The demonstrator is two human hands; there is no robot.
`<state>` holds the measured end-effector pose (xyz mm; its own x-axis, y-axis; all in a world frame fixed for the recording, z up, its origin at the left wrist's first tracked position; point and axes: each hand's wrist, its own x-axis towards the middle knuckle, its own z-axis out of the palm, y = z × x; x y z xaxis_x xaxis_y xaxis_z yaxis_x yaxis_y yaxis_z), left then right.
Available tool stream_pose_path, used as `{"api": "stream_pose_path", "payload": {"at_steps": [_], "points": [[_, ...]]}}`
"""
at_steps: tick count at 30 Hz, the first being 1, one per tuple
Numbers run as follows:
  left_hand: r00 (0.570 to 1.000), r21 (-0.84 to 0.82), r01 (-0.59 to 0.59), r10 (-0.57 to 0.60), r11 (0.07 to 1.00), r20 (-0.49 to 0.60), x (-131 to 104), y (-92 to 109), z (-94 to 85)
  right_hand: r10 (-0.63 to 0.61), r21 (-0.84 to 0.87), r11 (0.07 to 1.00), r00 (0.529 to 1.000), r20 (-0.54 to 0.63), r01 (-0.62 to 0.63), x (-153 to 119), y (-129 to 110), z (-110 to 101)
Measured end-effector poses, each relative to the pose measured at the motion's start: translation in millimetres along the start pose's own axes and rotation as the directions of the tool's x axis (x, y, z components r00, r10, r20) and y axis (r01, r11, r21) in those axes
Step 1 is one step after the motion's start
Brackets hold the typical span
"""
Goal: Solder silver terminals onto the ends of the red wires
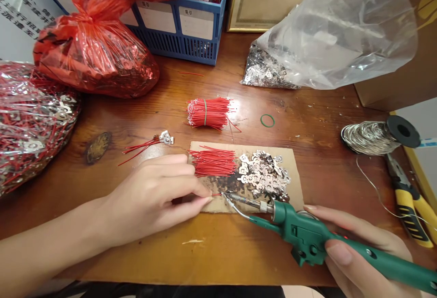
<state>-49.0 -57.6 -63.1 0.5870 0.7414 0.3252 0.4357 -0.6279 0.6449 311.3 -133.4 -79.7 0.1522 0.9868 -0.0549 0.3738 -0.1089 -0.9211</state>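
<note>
Thumb and index finger of my left hand (167,184) pinch a short red wire (216,194) near the front edge of a cardboard sheet (295,170). My right hand (362,248) is wrapped round a green soldering iron (307,234) with a solder feed tube. Its tip meets the right end of the wire, where the exact contact is too small to make out. Behind the tip, a pile of cut red wires (214,162) lies on the cardboard, with a heap of small silver metal tabs (264,175) to the right. Dark scorch marks stain the cardboard between them.
A banded bundle of red wires (209,112) and a green rubber band (267,120) lie beyond the cardboard. Wired tabs (166,137) rest left. Bags (99,56) and a blue crate (198,29) stand behind; a solder spool (372,137) and pliers (406,197) are right.
</note>
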Motion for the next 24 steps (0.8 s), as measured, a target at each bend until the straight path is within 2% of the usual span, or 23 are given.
{"api": "stream_pose_path", "payload": {"at_steps": [4, 9, 18, 24], "points": [[1.000, -0.001, 0.009, -0.009, 1.000, 0.002, -0.1, 0.2, 0.4, 0.034, 0.072, 0.997, 0.999, -0.015, -0.033, 5.1, -2.9, -0.7], [1.000, -0.008, 0.011, -0.011, 1.000, 0.001, 0.6, 0.0, 0.3, 0.082, 0.241, 0.966, 0.994, 0.072, -0.098, 11.7, -18.5, 8.2], [0.999, -0.024, 0.029, -0.030, 0.999, -0.017, 1.3, 1.2, 0.5, 0.053, 0.276, 0.957, 0.990, 0.130, -0.087, 12.6, -15.0, 5.2], [1.000, 0.010, 0.022, -0.022, 1.000, -0.018, 2.9, 0.7, 0.3, 0.036, 0.239, 0.968, 0.989, 0.142, -0.069, 16.2, -9.0, -0.2]]}}
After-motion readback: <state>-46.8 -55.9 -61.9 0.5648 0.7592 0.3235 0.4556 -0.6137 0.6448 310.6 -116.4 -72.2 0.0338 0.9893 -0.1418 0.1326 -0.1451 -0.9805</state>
